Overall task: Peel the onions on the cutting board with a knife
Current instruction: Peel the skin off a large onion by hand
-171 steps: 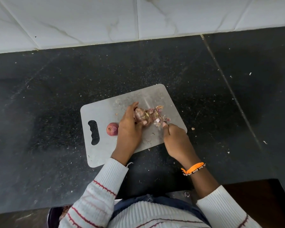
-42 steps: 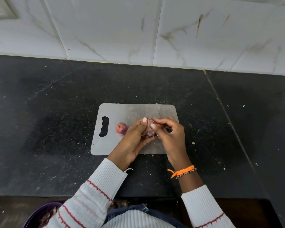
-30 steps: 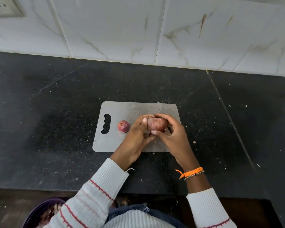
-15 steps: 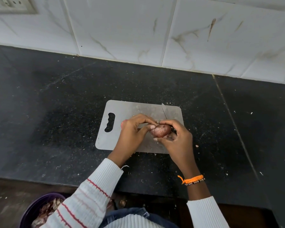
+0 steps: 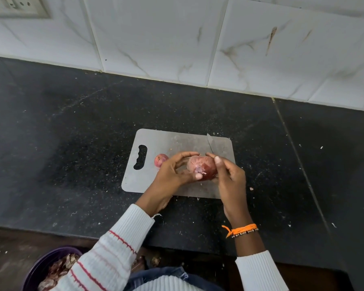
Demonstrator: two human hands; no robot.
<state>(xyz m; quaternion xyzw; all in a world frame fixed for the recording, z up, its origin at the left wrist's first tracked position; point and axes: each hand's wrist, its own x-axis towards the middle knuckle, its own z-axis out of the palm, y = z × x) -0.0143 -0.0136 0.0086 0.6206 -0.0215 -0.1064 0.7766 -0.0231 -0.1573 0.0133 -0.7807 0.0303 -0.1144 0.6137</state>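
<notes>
A grey cutting board (image 5: 156, 183) lies on the black counter. Just above it, my left hand (image 5: 172, 173) grips a reddish onion (image 5: 202, 168), whose pale, partly peeled end faces me. My right hand (image 5: 231, 179) holds the knife (image 5: 210, 143); its blade points away from me over the board's far edge, and the thumb rests on the onion's right side. The knife handle is hidden inside the hand. A small red onion (image 5: 160, 159) sits on the board beside the handle slot, just left of my left hand.
A purple bowl (image 5: 37, 269) holding onion skins sits below the counter edge at the lower left. White tiled wall (image 5: 177, 38) runs along the back, with a socket (image 5: 17, 6) at the top left. Small skin flecks dot the black counter (image 5: 72, 143).
The onion has turned in my hands, so its pale peeled end now faces me. My left hand shifted right and uncovered the small onion. The view moved slightly.
</notes>
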